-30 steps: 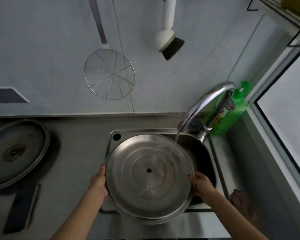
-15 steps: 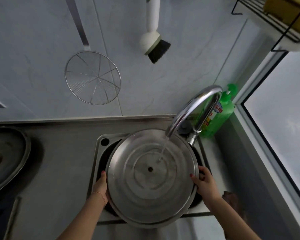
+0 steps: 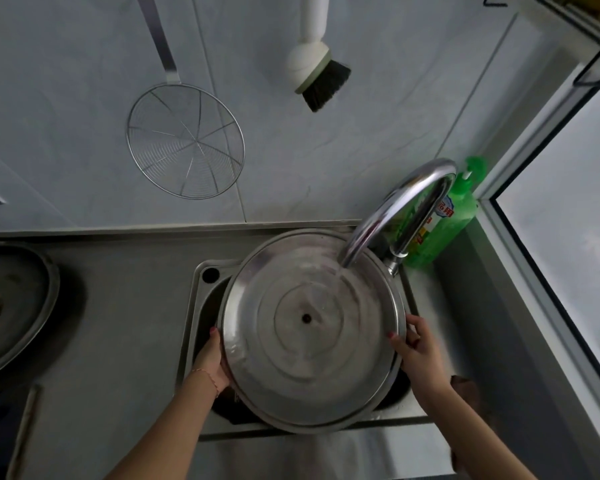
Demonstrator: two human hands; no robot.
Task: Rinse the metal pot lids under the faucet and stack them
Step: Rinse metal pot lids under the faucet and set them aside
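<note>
A large round metal pot lid (image 3: 312,355) with a small hole at its centre is held over the sink (image 3: 201,292), its inner side facing up. My left hand (image 3: 212,358) grips its left rim and my right hand (image 3: 414,348) grips its right rim. Water runs from the curved chrome faucet (image 3: 399,209) onto the lid's upper right part and spreads across it. A second metal lid (image 3: 14,306) lies on the counter at the far left, partly cut off by the frame.
A green dish soap bottle (image 3: 447,216) stands behind the faucet. A wire skimmer (image 3: 186,140) and a white brush (image 3: 317,71) hang on the tiled wall. A window (image 3: 568,237) runs along the right. A brown cloth (image 3: 465,386) lies right of the sink.
The lid has been lifted and shifted back towards the faucet, so the stream now lands on its upper right part instead of near the centre. Both hands kept their grip on the rim.
</note>
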